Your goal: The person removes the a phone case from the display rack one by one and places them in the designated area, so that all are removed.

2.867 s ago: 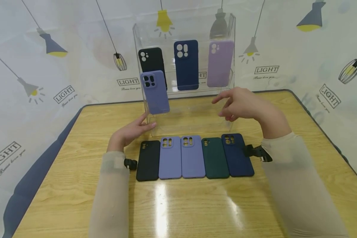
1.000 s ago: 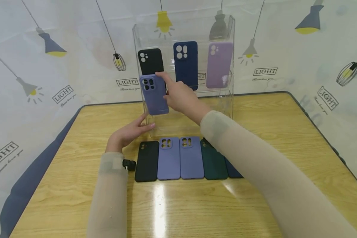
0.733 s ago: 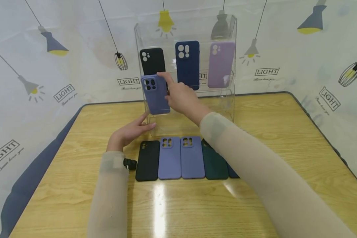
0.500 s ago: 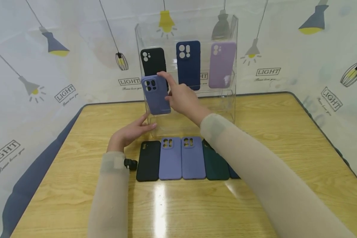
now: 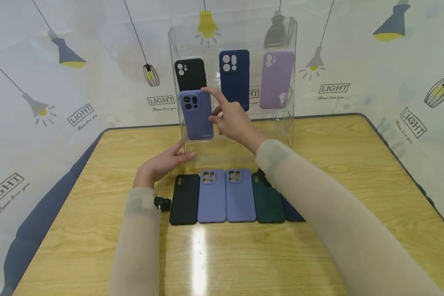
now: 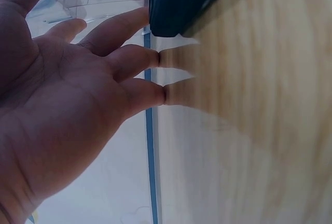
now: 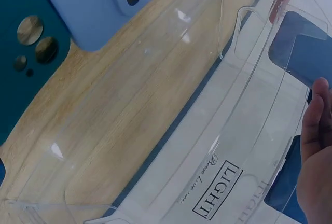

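On the lower left tier of a clear acrylic display stand (image 5: 294, 37) stands a periwinkle phone case (image 5: 198, 121), almost upright. My right hand (image 5: 237, 121) holds it by the right side, index finger at its top right corner and thumb at its right edge. In the right wrist view this case (image 7: 298, 42) shows through the clear plastic, close to the fingers. My left hand (image 5: 163, 164) steadies the stand's lower left corner, with its thumb in front. The left wrist view shows that hand's fingers (image 6: 137, 97) extended, tips on the wooden table.
Above stand a black case (image 5: 190, 74), a navy case (image 5: 234, 82) and a lilac case (image 5: 277, 80). Before the stand lie a black case (image 5: 185, 201), two periwinkle cases (image 5: 212, 203), a green case (image 5: 269, 207) and a navy case (image 5: 293, 211), partly under my right sleeve.
My right hand has come from the stand's right side to the periwinkle case. Over the last half second the case has straightened and shifted slightly right and up. My left hand stays put.
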`<state>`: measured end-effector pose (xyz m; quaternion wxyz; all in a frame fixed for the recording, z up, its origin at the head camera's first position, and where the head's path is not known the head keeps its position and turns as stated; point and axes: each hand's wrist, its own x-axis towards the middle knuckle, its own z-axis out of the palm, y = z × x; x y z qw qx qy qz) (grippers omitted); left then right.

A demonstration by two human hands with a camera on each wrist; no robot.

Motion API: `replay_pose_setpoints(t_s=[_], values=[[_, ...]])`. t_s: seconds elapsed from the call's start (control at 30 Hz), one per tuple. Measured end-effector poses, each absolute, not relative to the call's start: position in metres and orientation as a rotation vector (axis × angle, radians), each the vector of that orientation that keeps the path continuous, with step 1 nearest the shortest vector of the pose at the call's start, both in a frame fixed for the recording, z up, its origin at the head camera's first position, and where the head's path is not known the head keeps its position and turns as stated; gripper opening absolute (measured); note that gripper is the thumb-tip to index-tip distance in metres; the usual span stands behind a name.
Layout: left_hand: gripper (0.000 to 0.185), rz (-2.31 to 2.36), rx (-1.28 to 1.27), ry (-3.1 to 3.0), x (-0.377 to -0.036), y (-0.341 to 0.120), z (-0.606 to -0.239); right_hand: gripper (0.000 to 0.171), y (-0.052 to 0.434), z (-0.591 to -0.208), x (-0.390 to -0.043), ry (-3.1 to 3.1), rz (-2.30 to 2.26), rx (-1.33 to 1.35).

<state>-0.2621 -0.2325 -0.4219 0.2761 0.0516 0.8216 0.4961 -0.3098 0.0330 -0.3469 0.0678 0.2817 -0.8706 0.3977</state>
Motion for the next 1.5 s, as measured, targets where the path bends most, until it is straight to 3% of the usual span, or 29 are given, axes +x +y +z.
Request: replay_pose_setpoints(t_s=[0.5,1.03,1.5], values=[[0.087,1.333,0.157,2.209,-0.263,-0.233,-0.424,0.080,0.065,-0.306,-0.298,-2.493,1.329,0.950],[0.084,1.322,0.191,2.219,-0.261,-0.233,-0.425,0.088,0.123,-0.284,-0.266,-2.753,1.416,0.779],[0.084,1.303,0.191,2.225,-0.259,-0.233,-0.423,0.088,0.205,-0.278,-0.246,-2.943,1.407,0.525]])
